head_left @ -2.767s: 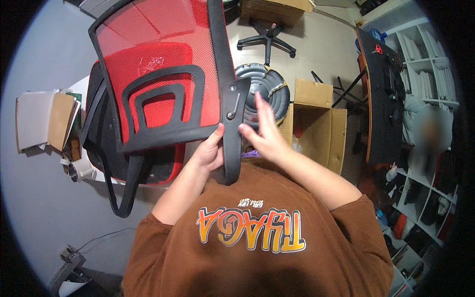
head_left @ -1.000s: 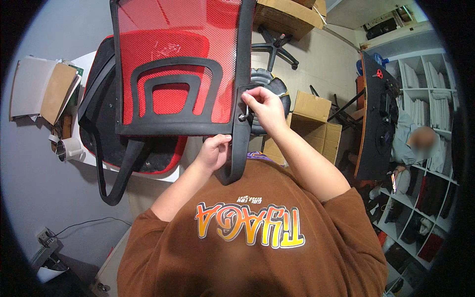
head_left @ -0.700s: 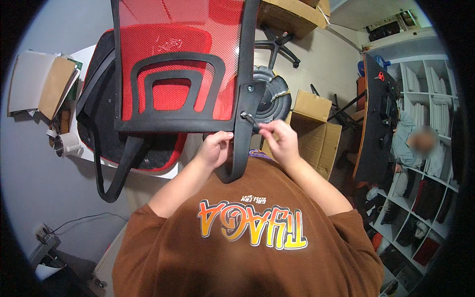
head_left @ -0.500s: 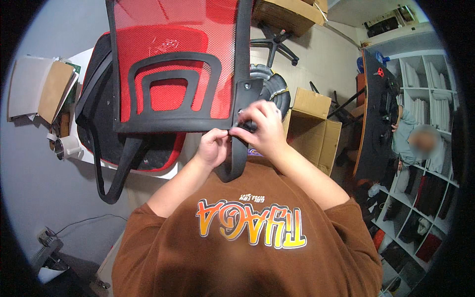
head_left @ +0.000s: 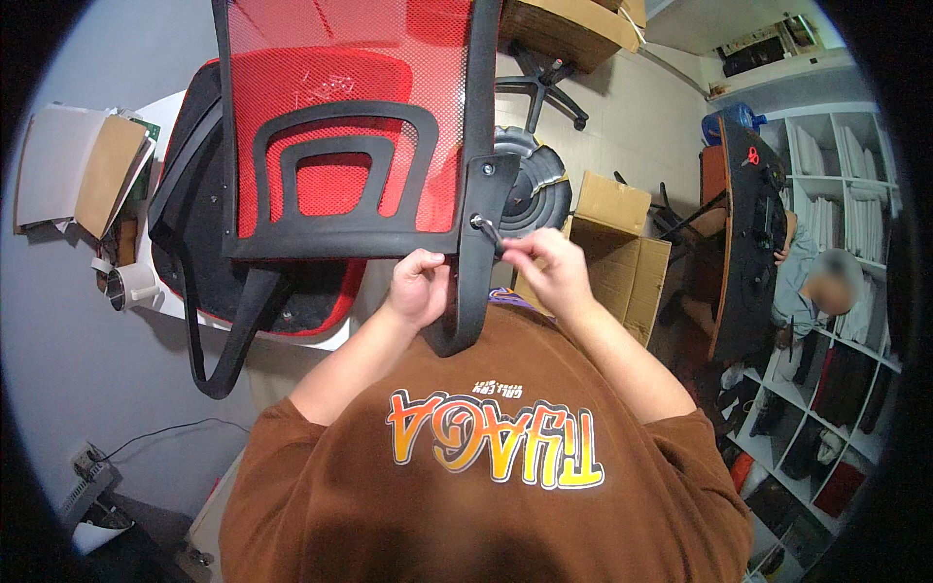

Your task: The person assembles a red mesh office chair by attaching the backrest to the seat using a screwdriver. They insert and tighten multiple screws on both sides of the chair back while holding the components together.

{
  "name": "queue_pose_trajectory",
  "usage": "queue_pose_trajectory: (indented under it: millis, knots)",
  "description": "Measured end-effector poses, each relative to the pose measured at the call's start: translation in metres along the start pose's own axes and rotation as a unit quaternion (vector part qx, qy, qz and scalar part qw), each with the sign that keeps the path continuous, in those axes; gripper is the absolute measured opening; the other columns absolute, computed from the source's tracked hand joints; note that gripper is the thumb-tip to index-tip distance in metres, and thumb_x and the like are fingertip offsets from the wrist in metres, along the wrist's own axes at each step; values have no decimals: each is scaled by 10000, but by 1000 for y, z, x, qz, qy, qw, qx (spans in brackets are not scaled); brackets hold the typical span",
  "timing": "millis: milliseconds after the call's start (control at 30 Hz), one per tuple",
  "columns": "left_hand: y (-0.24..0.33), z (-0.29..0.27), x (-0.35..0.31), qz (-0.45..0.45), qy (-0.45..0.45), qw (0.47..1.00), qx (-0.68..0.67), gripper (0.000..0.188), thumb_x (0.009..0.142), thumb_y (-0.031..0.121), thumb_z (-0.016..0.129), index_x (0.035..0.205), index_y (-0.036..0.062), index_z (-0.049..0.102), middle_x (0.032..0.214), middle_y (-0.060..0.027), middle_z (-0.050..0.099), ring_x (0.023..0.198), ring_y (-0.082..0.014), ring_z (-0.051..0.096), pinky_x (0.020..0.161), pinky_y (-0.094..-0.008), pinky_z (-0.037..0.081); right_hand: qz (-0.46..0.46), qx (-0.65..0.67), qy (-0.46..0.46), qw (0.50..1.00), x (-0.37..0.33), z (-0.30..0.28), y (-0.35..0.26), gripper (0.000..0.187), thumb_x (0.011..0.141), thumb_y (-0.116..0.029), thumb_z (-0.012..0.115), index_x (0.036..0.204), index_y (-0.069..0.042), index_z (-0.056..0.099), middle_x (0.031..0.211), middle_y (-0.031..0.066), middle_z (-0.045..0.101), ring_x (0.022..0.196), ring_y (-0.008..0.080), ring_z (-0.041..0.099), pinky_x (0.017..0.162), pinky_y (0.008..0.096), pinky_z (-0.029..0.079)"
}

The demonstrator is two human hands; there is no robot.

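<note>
A red mesh chair back in a black frame stands upright before me. A black looped armrest is set against its lower right corner, with one bolt above and another below on its plate. My right hand pinches the end of an Allen key, whose other end sits at the lower bolt. My left hand is closed around the armrest's inner side just under the frame corner, thumb up; its fingertips are partly hidden. Behind the chair back lies a red and black seat with another armrest hanging off it.
The seat rests on a white table with a white mug and papers. To the right are an open cardboard box, a round black cushion-like piece and a wheeled chair base. A person sits at a dark desk.
My right hand has swung outward and down to the right, turning the Allen key, which now shows clearly at the lower bolt. My left hand stays in place.
</note>
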State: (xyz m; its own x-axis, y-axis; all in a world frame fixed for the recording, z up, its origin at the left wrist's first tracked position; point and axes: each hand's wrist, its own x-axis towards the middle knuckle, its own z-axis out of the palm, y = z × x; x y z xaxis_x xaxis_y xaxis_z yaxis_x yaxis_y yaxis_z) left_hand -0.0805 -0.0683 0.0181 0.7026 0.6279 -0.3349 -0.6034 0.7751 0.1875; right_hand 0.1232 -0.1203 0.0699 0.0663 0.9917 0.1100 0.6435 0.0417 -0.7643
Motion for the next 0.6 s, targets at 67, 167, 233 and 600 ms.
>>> queue_pose_trajectory:
  millis: [67, 167, 233, 600]
  knots:
    - [2, 10, -1, -7, -9, 1000, 12, 343, 773, 114, 493, 1034, -75, 611, 1131, -176, 628, 1118, -292, 553, 1041, -425, 364, -53, -3, -9, 999, 4, 0, -19, 143, 720, -197, 763, 791, -106, 679, 756, 62, 612, 759, 242, 586, 692, 345, 447]
    - [0, 7, 0, 39, -15, 999, 9, 336, 771, 124, 495, 1022, -66, 614, 1114, -165, 634, 1115, -292, 552, 1039, -426, 366, -63, -69, -17, 995, 30, 9, -33, 190, 730, -273, 744, 837, -143, 654, 825, 42, 575, 836, 246, 558, 745, 389, 409]
    - [1, 15, 0, 48, 32, 998, 1, 329, 771, 124, 493, 1014, -59, 617, 1112, -160, 634, 1119, -293, 551, 1041, -429, 365, -75, -102, 12, 992, 55, 19, -44, 196, 747, -298, 722, 868, -164, 645, 860, 35, 555, 878, 258, 544, 763, 413, 399]
    - [-6, -15, 3, 31, 2, 999, 32, 475, 774, 190, 491, 1179, -55, 533, 1213, -183, 586, 1145, -333, 536, 1044, -459, 356, -7, 6, 20, 1000, 12, -1, 1, 144, 803, -212, 700, 795, -75, 656, 773, 104, 591, 741, 291, 598, 625, 388, 459]
